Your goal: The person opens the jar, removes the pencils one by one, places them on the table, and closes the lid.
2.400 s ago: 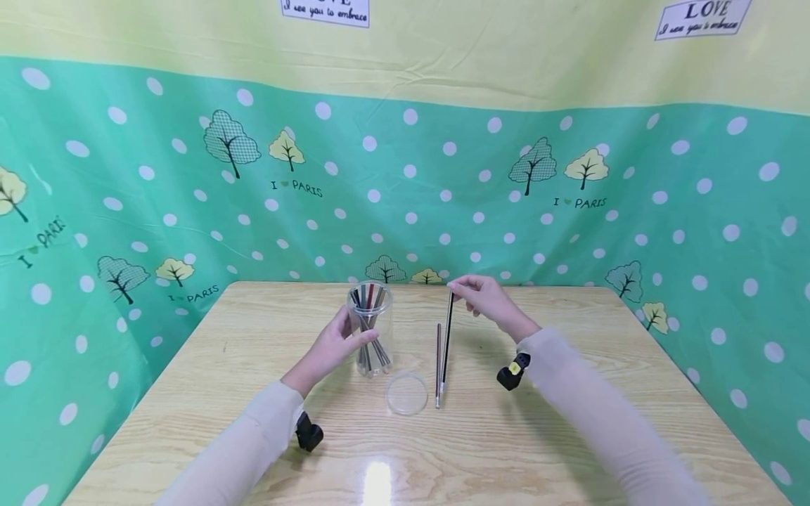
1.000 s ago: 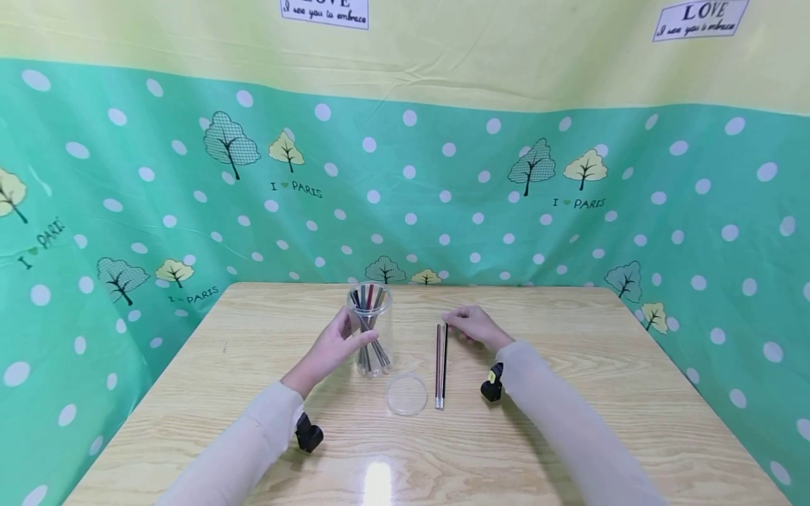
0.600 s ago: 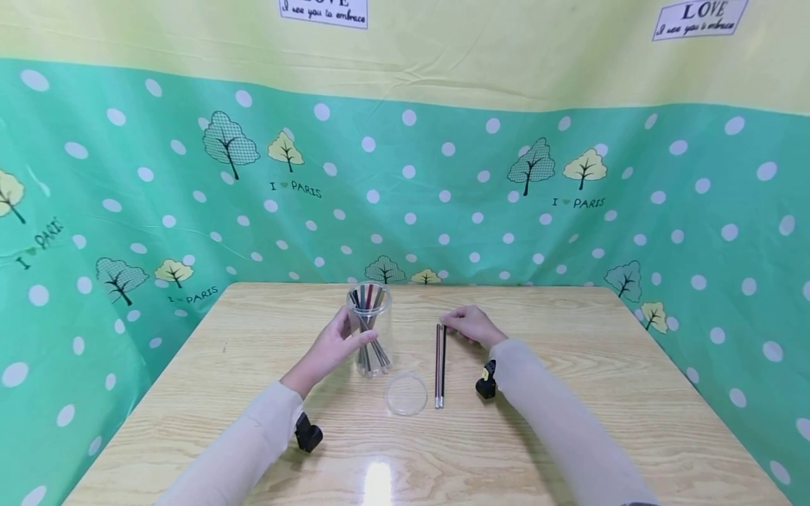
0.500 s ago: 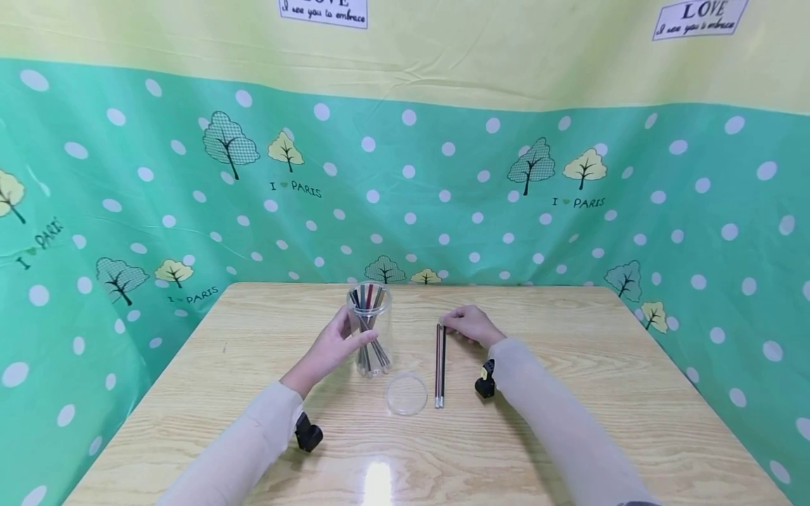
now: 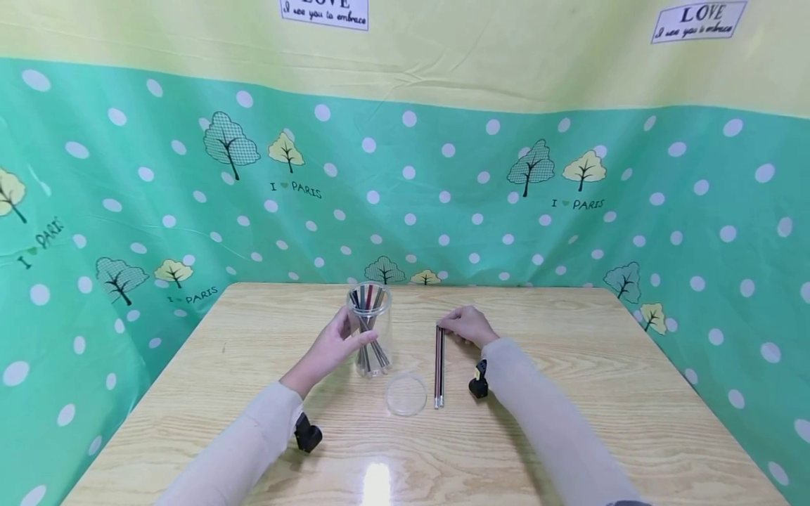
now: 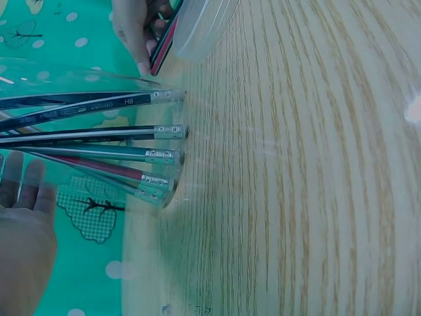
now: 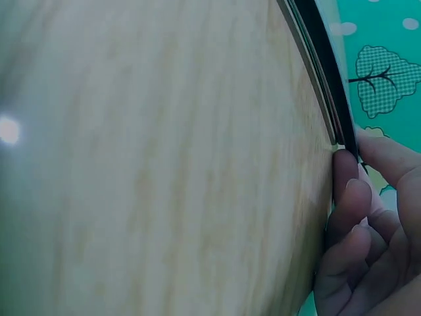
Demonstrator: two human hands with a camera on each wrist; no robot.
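Note:
My left hand [image 5: 332, 344] grips a clear cylindrical jar [image 5: 384, 355], thumb across its front and fingers round its far side. Inside, several pencils [image 6: 131, 101] lean with their metal-banded ends down; one is marked HB. A small row of pencils [image 5: 439, 369] lies side by side on the table to the right, metal ends nearest me. At their far end my right hand [image 5: 470, 325] pinches the tip of a black pencil [image 7: 327, 59], which the right wrist view shows against the others. How many lie there is hard to tell. A round clear lid [image 5: 406, 394] lies between jar and row.
The wooden table [image 5: 304, 478] carries a bright light reflection near its front. Behind it and at both sides hangs a green and yellow printed cloth [image 5: 405, 190]. A black wrist camera [image 5: 308, 433] sits at my left sleeve, another [image 5: 479, 380] at my right.
My right hand has lowered the black pencil from a raised tilt to flat beside the others, then slid slightly left, bringing the row closer together. The left hand and jar have stayed put.

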